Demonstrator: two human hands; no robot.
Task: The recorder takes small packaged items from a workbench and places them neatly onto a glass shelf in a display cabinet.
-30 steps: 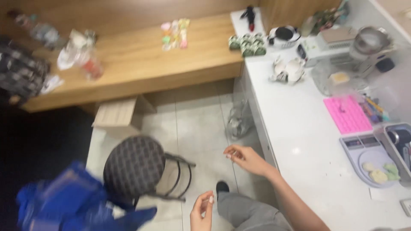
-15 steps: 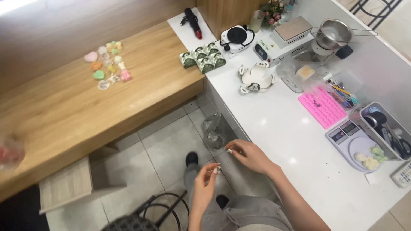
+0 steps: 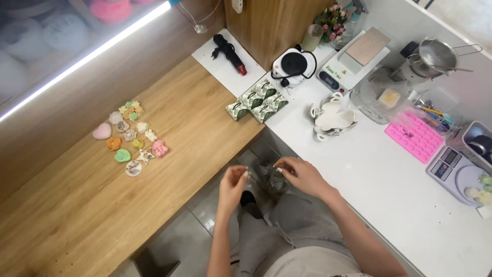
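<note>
your left hand (image 3: 233, 183) and right hand (image 3: 302, 174) both pinch a crumpled clear plastic bag (image 3: 273, 179), held over your lap just off the white counter's (image 3: 389, 190) front edge.

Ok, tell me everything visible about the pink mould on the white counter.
The pink mould is a flat rectangular tray, apparently silicone, dotted with rows of small cavities. It lies flat and slightly askew on the white counter, between a clear container and a digital scale. Neither hand touches it; whether the cavities hold anything cannot be told.
</note>
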